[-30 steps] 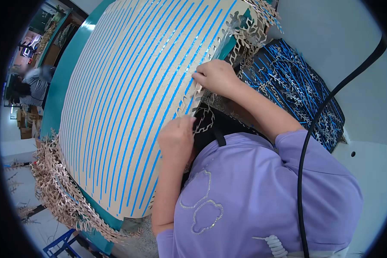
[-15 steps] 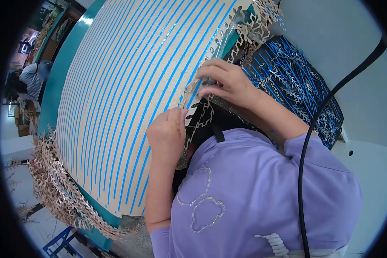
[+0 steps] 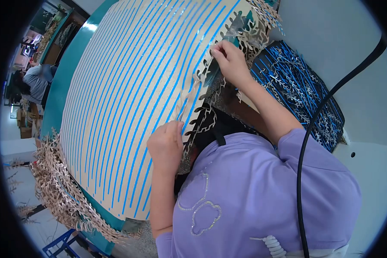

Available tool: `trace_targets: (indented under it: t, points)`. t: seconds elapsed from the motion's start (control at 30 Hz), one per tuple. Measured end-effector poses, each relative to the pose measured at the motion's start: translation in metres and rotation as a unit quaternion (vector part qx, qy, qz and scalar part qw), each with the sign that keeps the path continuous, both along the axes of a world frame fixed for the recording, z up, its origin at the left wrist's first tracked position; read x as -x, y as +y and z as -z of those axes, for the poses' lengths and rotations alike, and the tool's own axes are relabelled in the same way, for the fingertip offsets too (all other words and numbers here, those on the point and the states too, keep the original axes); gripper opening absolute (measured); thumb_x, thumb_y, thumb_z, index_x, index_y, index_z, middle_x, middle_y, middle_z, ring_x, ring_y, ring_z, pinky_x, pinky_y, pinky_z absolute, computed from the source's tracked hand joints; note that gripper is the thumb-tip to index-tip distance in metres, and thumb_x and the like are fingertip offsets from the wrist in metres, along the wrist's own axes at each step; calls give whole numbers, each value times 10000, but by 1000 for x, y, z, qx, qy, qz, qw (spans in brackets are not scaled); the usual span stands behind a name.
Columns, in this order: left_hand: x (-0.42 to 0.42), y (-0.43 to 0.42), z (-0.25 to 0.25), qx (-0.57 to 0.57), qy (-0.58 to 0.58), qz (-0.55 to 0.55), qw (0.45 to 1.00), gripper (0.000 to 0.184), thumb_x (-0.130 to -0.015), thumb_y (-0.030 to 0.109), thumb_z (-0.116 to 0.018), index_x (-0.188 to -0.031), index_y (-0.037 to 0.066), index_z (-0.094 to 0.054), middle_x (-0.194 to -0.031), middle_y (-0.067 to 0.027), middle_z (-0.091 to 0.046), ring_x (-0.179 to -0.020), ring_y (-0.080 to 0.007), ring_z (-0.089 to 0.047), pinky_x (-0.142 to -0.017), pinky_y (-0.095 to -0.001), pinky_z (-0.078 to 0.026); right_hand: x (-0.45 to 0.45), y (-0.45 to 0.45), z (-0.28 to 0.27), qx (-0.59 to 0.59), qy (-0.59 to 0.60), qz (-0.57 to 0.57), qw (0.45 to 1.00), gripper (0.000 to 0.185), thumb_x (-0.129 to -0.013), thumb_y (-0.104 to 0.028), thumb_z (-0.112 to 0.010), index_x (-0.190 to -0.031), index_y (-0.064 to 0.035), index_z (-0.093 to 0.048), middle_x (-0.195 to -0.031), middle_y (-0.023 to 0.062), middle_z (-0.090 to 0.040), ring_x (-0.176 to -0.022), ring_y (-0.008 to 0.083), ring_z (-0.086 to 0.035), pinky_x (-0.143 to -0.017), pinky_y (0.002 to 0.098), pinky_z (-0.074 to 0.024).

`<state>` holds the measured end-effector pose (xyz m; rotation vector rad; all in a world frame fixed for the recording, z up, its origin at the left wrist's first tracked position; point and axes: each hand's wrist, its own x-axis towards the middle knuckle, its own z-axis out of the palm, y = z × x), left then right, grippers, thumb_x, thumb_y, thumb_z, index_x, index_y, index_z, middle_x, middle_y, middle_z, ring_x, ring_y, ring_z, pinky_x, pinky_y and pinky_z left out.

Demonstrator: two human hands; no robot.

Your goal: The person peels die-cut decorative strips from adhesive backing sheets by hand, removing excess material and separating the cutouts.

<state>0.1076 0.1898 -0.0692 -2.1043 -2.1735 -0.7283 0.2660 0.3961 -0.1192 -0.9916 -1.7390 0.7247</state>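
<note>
A large cream sheet (image 3: 116, 99) with many parallel blue strips lies on a green table. Near its right edge, my left hand (image 3: 165, 144) is closed in a pinch on the lower end of a thin leaf-patterned strip (image 3: 188, 99). Farther up the same edge, my right hand (image 3: 230, 62) is also pinched, its fingertips at the leaf-cut border; what it grips is too small to make out. Leaf-shaped cut-outs (image 3: 198, 109) run along the border between the hands.
Pale leafy strips (image 3: 58, 189) are heaped at the table's lower left corner, more (image 3: 256, 34) at the upper right. A dark bag (image 3: 299, 86) holds blue and leafy pieces. A black cable (image 3: 307, 144) hangs at right. Another person (image 3: 36, 84) bends at far left.
My right hand has moved up along the sheet's edge, away from my left hand, and its fingers have closed. My left hand has shifted slightly down.
</note>
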Motion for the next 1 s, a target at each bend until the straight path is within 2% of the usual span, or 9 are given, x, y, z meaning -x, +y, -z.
trace_targets:
  t: [0.13,0.23,0.37,0.5,0.63,0.7,0.73,0.8,1.0]
  points:
    - [-4,-6,6,18,-11,0,1000,199,-868,197,-558,-727,57,-561,-630,-115,-542,-579,-296,-545,-505,-396,-405,-6,10,8,-133,-23,25,991,128,-868,-170,-577,-843,-44,-570,-643,31,-535,-526,80,-515,-485,227,-410]
    - [-2,-2,11,21,-14,2,1000,192,-861,187,-568,-722,56,-562,-636,-113,-544,-593,-290,-549,-511,-392,-405,-23,-4,-9,225,5,-52,973,211,-870,-230,-587,-795,-33,-584,-592,33,-536,-428,91,-499,-416,235,-405]
    - [-9,4,12,17,-16,28,999,175,-850,171,-583,-719,57,-565,-632,-109,-538,-590,-293,-541,-507,-396,-401,-30,-29,-31,395,-44,-94,913,350,-819,-318,-637,-729,19,-620,-576,90,-578,-420,142,-550,-408,282,-444]
    - [-11,5,5,40,-4,38,998,148,-820,181,-628,-780,42,-598,-644,-119,-552,-591,-285,-548,-525,-365,-418,1,-34,-33,355,-68,-112,925,377,-806,-327,-648,-674,26,-614,-558,78,-574,-416,125,-554,-396,275,-443]
    - [-4,20,-21,181,-156,73,968,256,-787,245,-662,-866,6,-616,-655,-127,-577,-615,-287,-571,-540,-362,-432,8,-24,-8,340,-32,-126,932,369,-808,-313,-647,-659,23,-605,-526,67,-554,-414,129,-558,-399,276,-447]
    - [2,46,-36,117,-285,-76,948,314,-797,267,-650,-890,-31,-615,-655,-159,-588,-590,-295,-567,-552,-369,-430,9,-24,-3,338,-16,-124,933,365,-803,-314,-659,-650,11,-595,-524,52,-542,-427,112,-545,-402,265,-432]
    - [-1,61,-33,119,-286,-78,948,314,-797,267,-650,-890,-31,-615,-655,-159,-588,-590,-295,-567,-552,-369,-430,9,-26,-1,336,-2,-121,934,362,-799,-315,-670,-641,0,-586,-522,37,-530,-440,96,-533,-404,254,-417]
    - [-9,90,-24,150,-292,-21,944,277,-834,239,-596,-811,-36,-618,-604,-145,-568,-532,-221,-539,-539,-355,-415,8,-28,6,335,13,-118,935,361,-795,-316,-682,-632,-11,-576,-520,22,-518,-454,79,-520,-406,243,-402]
    - [-20,119,14,317,-318,40,893,305,-859,238,-562,-749,-46,-591,-568,-97,-520,-524,-141,-464,-520,-328,-392,8,-28,10,278,12,-103,955,404,-796,-305,-657,-589,23,-547,-511,97,-523,-443,142,-519,-446,307,-419]
